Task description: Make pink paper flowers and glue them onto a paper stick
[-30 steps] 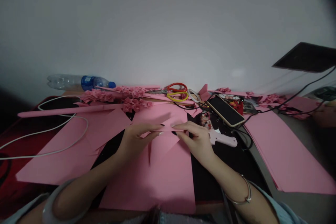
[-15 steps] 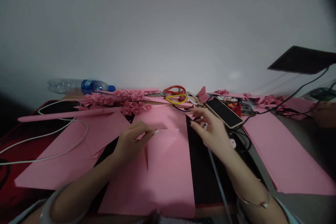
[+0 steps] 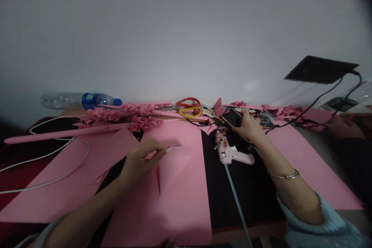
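Observation:
My left hand (image 3: 142,161) is closed in a pinch on the edge of a folded piece of pink paper (image 3: 174,166), over a pink sheet (image 3: 186,213) in the middle. At the right, my right hand (image 3: 250,126) reaches over the phone (image 3: 232,118) with its thumb and fingers apart at the phone's edges; whether it grips the phone is hard to tell. A pink glue gun (image 3: 228,153) with a long clear glue stick (image 3: 236,199) lies on the black surface between my hands, touched by neither.
Paper flowers (image 3: 142,122), red and yellow scissors (image 3: 190,108) and a plastic bottle (image 3: 81,100) lie along the wall. White cable (image 3: 87,153) crosses the left. A black panel (image 3: 321,69) juts out at the right, above another person's hand (image 3: 345,126).
My right hand has moved away from the glue gun, up and right onto the phone. The glue gun now shows fully. My left hand keeps its pinch on the paper. The view has shifted slightly.

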`<state>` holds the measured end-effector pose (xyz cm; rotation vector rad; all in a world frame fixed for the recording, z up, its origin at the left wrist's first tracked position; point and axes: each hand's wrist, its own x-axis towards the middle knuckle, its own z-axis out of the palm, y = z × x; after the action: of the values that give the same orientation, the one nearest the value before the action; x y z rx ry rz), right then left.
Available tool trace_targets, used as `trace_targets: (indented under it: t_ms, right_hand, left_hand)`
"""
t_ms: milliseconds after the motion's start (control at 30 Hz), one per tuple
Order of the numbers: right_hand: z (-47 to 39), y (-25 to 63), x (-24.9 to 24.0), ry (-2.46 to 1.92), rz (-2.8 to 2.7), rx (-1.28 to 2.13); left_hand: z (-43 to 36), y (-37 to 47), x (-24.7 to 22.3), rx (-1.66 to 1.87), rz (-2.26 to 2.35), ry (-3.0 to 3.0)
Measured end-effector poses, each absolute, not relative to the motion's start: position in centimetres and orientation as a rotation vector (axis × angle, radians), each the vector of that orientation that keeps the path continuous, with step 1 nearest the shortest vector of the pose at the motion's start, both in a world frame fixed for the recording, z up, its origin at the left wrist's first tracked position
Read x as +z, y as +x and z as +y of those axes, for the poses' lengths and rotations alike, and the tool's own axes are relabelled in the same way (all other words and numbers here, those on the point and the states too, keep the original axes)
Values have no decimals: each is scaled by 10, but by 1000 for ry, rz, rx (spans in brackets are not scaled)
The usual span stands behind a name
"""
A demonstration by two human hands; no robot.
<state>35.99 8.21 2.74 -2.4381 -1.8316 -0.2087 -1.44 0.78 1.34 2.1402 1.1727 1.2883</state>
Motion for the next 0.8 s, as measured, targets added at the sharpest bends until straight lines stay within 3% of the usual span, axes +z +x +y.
trace_targets:
  t_ms: [233, 333, 400, 533, 800]
  right_hand:
    - [74, 345, 47, -2472, -1765, -63]
    - [56, 321, 66, -2127, -1837, -85]
    - [34, 293, 80, -1757, -1891, 84]
    - [-10, 228, 90, -1189, -2109, 765]
    - [-13, 193, 49, -1245, -1921, 1053]
  left_hand:
    - [6, -15, 16, 1282, 1155, 2081]
    - [4, -14, 18, 1234, 1108, 2062]
    - [2, -13, 20, 1204, 1069, 2047]
    - [0, -11, 24, 1156, 993, 2002]
    - [-1, -10, 26, 1045, 1070, 1950]
